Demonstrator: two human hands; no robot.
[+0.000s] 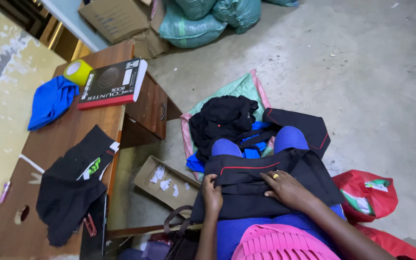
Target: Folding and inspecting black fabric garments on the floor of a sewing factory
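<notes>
A black garment with thin red piping (265,185) lies across my lap, over my blue-clad legs. My left hand (211,194) pinches its left edge, fingers closed on the fabric. Flat on the middle of the garment rests my right hand (287,188), a ring on one finger, pressing the cloth down. Beyond my knees a pile of black clothes (224,118) and blue cloth sits on a green and pink sack (239,89) on the floor.
A wooden desk (68,139) at the left carries black garments (73,185), a dark hardcover book (112,84), a yellow tape roll (77,71) and a blue cloth (49,101). An open cardboard box (167,182) with paper scraps lies below. Red bags (369,195) at right; teal sacks (193,21) behind.
</notes>
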